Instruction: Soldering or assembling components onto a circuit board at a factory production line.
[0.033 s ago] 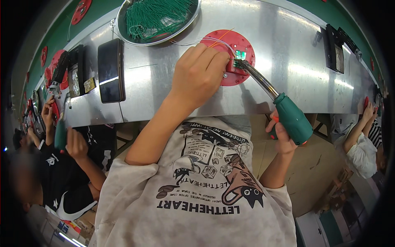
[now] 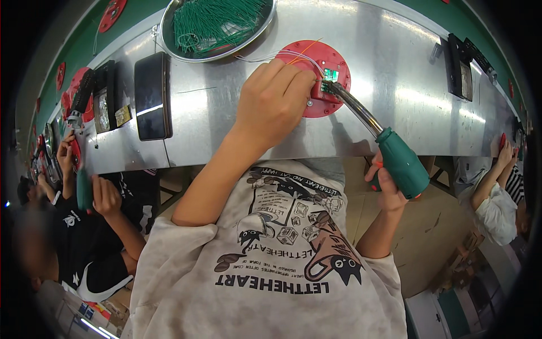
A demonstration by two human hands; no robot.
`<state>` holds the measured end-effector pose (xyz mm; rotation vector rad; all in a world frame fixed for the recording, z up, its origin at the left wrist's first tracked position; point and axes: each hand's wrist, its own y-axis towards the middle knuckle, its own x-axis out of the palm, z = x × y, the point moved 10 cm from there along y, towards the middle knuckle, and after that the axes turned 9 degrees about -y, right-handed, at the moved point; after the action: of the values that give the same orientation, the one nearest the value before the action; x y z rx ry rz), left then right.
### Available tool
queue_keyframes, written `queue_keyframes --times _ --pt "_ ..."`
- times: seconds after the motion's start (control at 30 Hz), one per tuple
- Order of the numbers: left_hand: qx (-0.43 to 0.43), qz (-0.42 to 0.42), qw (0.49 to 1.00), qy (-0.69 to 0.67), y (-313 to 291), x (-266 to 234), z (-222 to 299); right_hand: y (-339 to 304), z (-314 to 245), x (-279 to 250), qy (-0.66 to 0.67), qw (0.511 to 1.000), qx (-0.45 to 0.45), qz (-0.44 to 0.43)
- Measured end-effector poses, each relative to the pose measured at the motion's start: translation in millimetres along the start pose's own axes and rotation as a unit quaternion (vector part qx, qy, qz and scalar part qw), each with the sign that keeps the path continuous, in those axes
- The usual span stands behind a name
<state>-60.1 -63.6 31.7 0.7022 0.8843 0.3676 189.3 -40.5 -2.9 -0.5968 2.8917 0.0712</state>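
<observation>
My right hand (image 2: pixel 389 189) is wrapped round the green handle of a soldering iron (image 2: pixel 401 164). Its metal barrel slants up and left, with the tip at a small green circuit board (image 2: pixel 331 75). This board sits in a raised red housing on a round red plate (image 2: pixel 340 59) lying on the metal table. From the left, my left hand (image 2: pixel 271 104) rests over the plate with fingers pinched together beside the board; what the fingertips hold is hidden. Thin white and orange wires (image 2: pixel 299 55) arc above that hand to the board.
A metal bowl (image 2: pixel 270 28) of green wires (image 2: pixel 217 22) stands at the back. Left lie a black phone (image 2: pixel 151 96) and a dark soldering stand (image 2: pixel 105 99); another stand (image 2: pixel 460 68) is at the right. A co-worker on the left holds a green-handled tool (image 2: pixel 84 189); another person's hands (image 2: pixel 507 151) show far right.
My hands, the soldering iron and the plate stay where they were. The left co-worker's green-handled tool has shifted slightly downward.
</observation>
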Motion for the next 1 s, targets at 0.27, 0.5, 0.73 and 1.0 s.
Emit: queue_keyframes --times 0.27,0.5,0.73,1.0 --pt "-0.002 -0.006 1.000 0.008 -1 1 0 -1 -6 0 -0.021 0.999 -0.037 -0.012" --pt "0.005 -0.002 1.000 0.007 -1 0 1 -4 -7 -5 -0.030 0.998 -0.052 0.010" --pt "0.009 -0.005 1.000 0.009 -1 1 2 -5 -7 -5 0.024 0.998 -0.054 -0.003" --pt "0.008 -0.009 1.000 0.016 -1 0 4 -8 -16 -4 0.012 0.996 -0.084 0.000"
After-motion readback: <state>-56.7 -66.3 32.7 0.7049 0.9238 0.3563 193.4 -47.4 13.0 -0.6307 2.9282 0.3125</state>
